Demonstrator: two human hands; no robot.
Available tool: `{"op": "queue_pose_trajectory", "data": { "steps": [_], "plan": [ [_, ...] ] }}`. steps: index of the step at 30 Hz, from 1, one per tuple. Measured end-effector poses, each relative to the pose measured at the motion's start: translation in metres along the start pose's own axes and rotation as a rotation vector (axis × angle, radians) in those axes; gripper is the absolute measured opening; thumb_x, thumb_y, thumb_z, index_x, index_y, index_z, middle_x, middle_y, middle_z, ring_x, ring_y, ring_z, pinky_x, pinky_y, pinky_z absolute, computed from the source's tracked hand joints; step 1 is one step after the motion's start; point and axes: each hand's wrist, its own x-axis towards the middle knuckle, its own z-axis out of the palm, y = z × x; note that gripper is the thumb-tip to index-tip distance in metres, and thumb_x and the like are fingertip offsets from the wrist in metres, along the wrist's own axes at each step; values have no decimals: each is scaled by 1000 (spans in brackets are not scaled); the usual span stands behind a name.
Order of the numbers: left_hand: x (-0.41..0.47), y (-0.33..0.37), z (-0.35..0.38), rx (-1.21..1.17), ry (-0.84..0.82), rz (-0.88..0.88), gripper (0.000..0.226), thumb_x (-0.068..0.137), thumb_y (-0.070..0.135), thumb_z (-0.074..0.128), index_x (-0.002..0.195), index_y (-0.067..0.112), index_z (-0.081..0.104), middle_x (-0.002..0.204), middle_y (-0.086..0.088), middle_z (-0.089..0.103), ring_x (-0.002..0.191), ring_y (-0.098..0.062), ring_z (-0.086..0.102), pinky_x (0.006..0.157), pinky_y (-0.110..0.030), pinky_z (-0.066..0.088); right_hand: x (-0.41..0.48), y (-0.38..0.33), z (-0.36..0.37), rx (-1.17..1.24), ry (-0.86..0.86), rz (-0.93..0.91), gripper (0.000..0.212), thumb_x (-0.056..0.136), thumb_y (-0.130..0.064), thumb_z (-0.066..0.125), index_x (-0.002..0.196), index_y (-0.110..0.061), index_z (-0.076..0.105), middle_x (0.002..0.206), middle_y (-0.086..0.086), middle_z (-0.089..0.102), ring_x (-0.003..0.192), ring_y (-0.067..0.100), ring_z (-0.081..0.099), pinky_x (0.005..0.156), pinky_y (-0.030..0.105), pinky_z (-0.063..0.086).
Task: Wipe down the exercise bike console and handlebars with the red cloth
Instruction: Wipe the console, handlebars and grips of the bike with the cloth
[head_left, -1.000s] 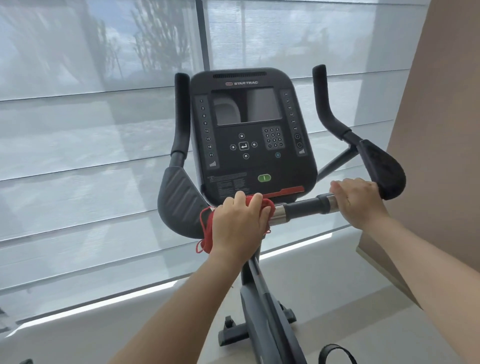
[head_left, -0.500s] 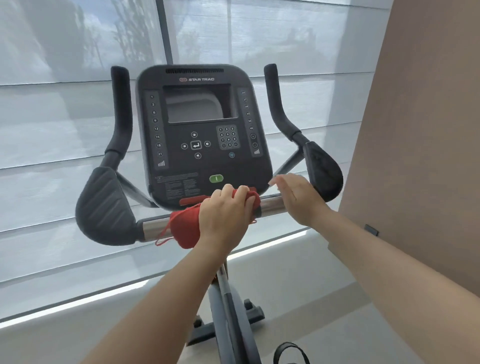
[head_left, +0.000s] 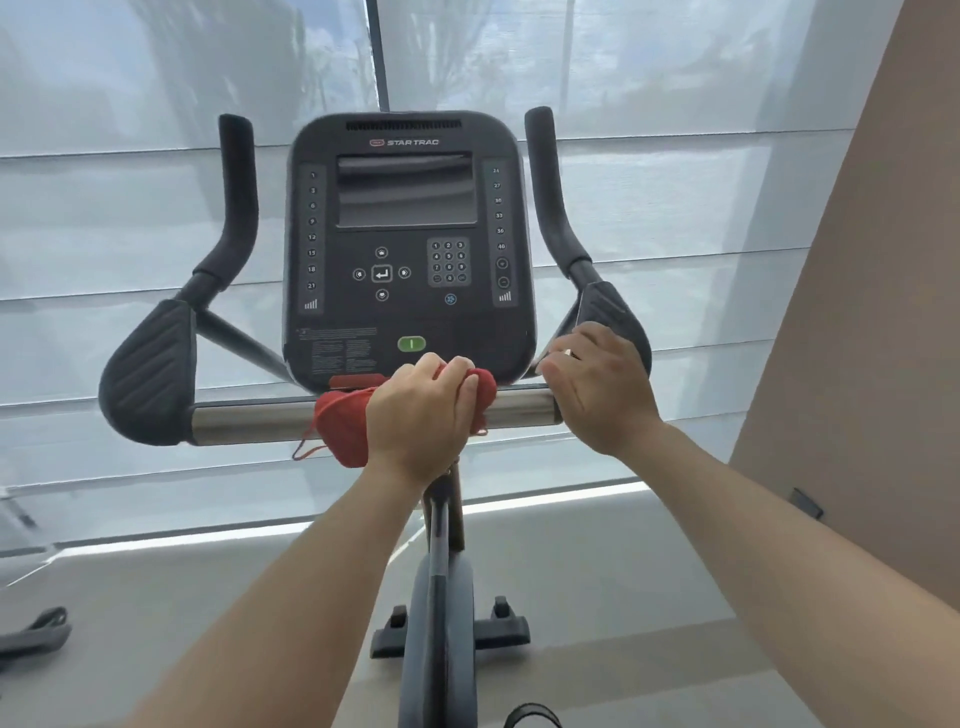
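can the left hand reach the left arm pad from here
Probably yes: left hand grips the red cloth on the steel bar, and nothing sits between it and the left pad.

The pale floor carries the exercise bike, standing on its dark foot bar; a cut-off grey object lies far left.
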Motion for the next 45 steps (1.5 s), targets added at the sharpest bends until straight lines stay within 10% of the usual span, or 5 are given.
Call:
{"op": "queue_pose_trajectory", "data": {
  "steps": [29,40,45],
  "plan": [
    [1,11,0,36,-18,-96,46,97,39,23,92,23,65,76,4,61,63,-15,52,55,-21,36,-3,4,2,222,150,-11,30,87,-27,44,93,-9,67,104,9,64,103,28,57,89,39,45],
    [-4,78,19,32,98,-312,40,96,33,28,94,17,64,91,0,64,84,-19,54,84,-37,42,17,60,-2,363,55,-129,30,79,-22,48,101,-14,66,116,6,60,115,24,49,102,36,35],
    [25,62,12,91,-165,-274,47,93,42,18,76,22,57,70,6,57,66,-14,55,61,-25,43,18,63,1,359,57,-122,31,78,-25,47,102,-16,66,118,6,59,116,23,48,101,36,34]
  ]
}}
